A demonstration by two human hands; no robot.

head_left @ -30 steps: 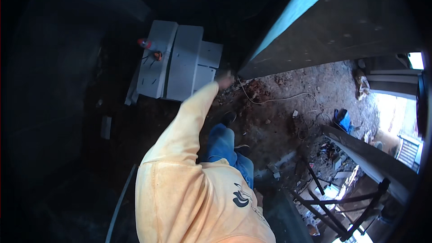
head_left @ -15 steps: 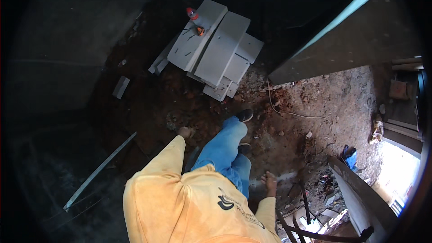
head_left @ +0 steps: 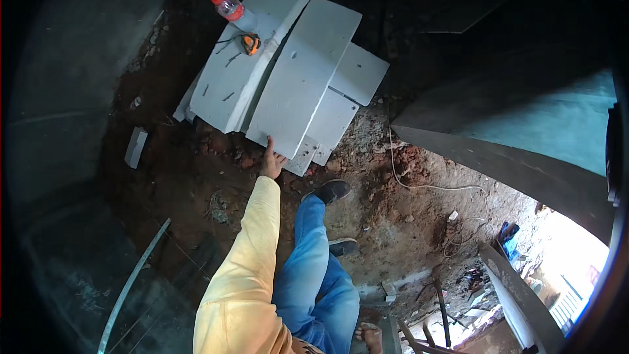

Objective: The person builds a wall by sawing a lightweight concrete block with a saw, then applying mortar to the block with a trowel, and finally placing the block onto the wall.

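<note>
My left hand point(head_left: 272, 162) reaches forward and grips the near end of a long white block point(head_left: 304, 69), thumb at its top edge and fingers curled against the end face. This block lies on a stack of similar pale blocks. Beside it on the left is another thick white block point(head_left: 262, 39). On that one sit a clear bottle point(head_left: 228, 8) with a red cap and an orange and black tape measure point(head_left: 250, 43). My right hand point(head_left: 370, 336) hangs low near the bottom edge, fingers loosely bent and apart, with nothing visible in it.
A small offcut point(head_left: 135, 148) lies on the dirt floor to the left, and a long pale strip point(head_left: 134, 275) nearer. A thin cable point(head_left: 432, 187) runs over the ground at right. Rubble and a dark bar point(head_left: 443, 311) lie lower right, near a blue item point(head_left: 510, 239).
I have stepped closer to the stack. My left hand has moved forward from above the dirt onto the near end of the block. My right hand appears lower in view.
</note>
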